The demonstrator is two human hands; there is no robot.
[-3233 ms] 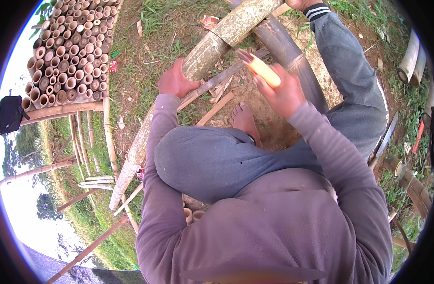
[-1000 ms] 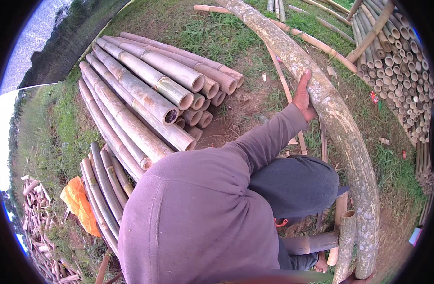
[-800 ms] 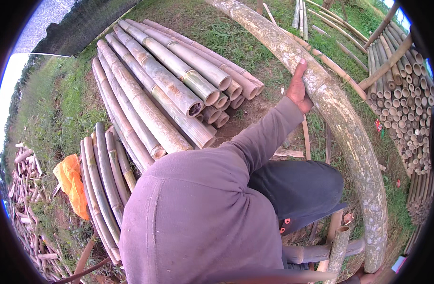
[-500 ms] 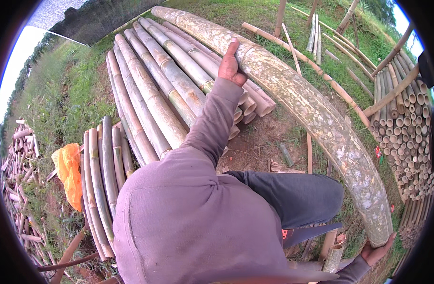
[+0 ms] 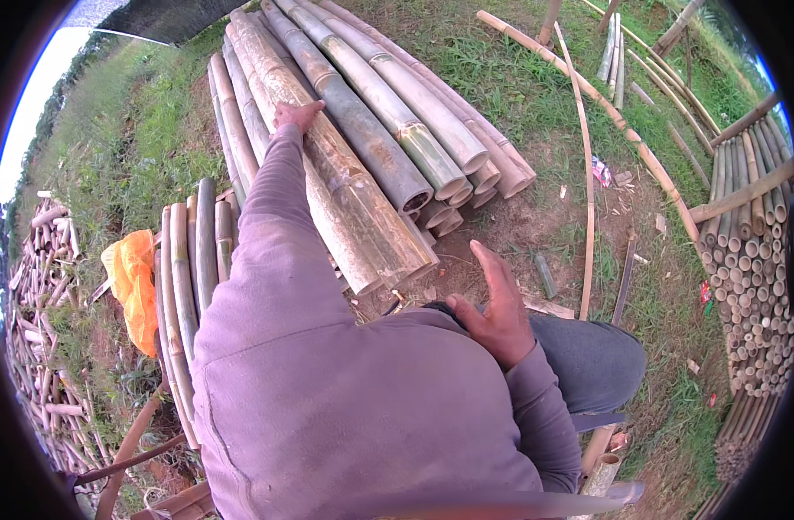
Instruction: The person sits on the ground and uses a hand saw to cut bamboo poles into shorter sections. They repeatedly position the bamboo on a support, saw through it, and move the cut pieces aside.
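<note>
My left hand (image 5: 299, 114) reaches out over the stack of bamboo and lies on a thick, mottled bamboo pole (image 5: 341, 227). Its thumb side shows, and the fingers seem curled over the pole, partly hidden. A brownish pole (image 5: 362, 195) lies right against it. In front of my chest, above my bent knee, my right hand (image 5: 498, 314) is raised with fingers stretched out, holding nothing. The near ends of the stacked poles point toward me, among them a dark grey pole (image 5: 362, 126) and a greenish one (image 5: 414, 134).
Shorter bamboo pieces (image 5: 182, 273) lie at left beside an orange mesh bag (image 5: 135, 286). A pile of cut bamboo (image 5: 40, 303) is at far left. Racked bamboo (image 5: 752, 277) fills the far right. A long thin strip (image 5: 585, 191) and a pole (image 5: 622, 126) cross the ground.
The large mottled pole, held up across the view in both hands, now lies on the stack. My left hand has moved left with it; my right hand has let go and come in toward my body.
</note>
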